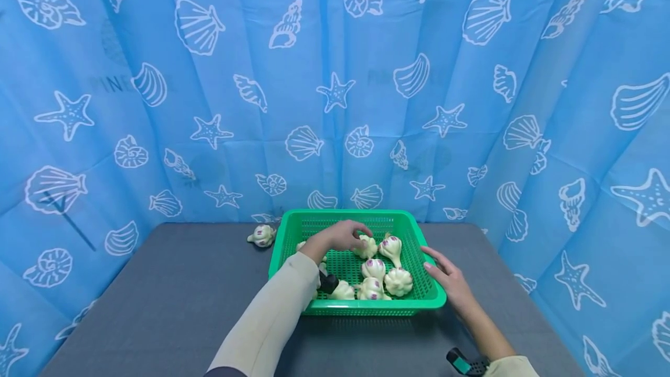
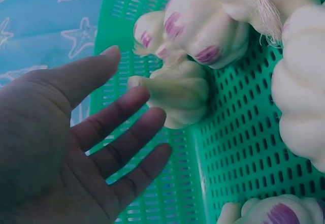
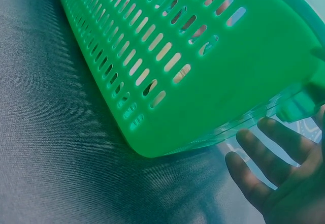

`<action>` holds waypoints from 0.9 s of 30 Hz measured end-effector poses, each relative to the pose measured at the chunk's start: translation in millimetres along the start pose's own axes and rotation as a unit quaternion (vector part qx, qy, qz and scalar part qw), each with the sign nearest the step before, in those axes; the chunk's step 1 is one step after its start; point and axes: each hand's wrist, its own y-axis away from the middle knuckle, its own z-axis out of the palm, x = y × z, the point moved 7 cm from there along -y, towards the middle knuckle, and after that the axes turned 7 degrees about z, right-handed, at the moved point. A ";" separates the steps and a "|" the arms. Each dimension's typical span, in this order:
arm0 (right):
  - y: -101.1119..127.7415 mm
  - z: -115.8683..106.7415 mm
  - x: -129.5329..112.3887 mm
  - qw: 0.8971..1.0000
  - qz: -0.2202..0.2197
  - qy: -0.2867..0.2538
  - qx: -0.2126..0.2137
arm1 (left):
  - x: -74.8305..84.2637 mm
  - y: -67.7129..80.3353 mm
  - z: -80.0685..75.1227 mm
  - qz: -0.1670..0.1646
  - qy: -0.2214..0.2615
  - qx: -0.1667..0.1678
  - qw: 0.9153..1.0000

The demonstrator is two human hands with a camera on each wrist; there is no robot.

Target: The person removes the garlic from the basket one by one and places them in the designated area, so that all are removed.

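Observation:
A green plastic basket [image 1: 346,213] stands on the grey table and holds several white garlic bulbs with purple marks [image 1: 398,281]. My left hand [image 1: 360,231] reaches into the basket from the left. Its fingers [image 2: 127,127] are spread and straight, just short of a pale bulb [image 2: 180,94], and grip nothing. My right hand [image 1: 435,262] lies flat against the basket's right rim. In the right wrist view its fingers [image 3: 269,165] are straight beside the basket's outer wall [image 3: 203,76]. One more bulb [image 1: 262,235] lies on the table outside the basket's far left corner.
The grey table [image 1: 178,295] extends left and in front of the basket. A blue curtain printed with shells and starfish [image 1: 335,74] closes in the back and both sides. A black wrist camera mount [image 1: 463,362] sits on my right forearm.

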 end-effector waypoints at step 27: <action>-1.2 -0.3 0.8 1.000 -0.011 -0.017 -0.006 | -25.1 2.7 6.2 -0.036 0.005 0.036 0.999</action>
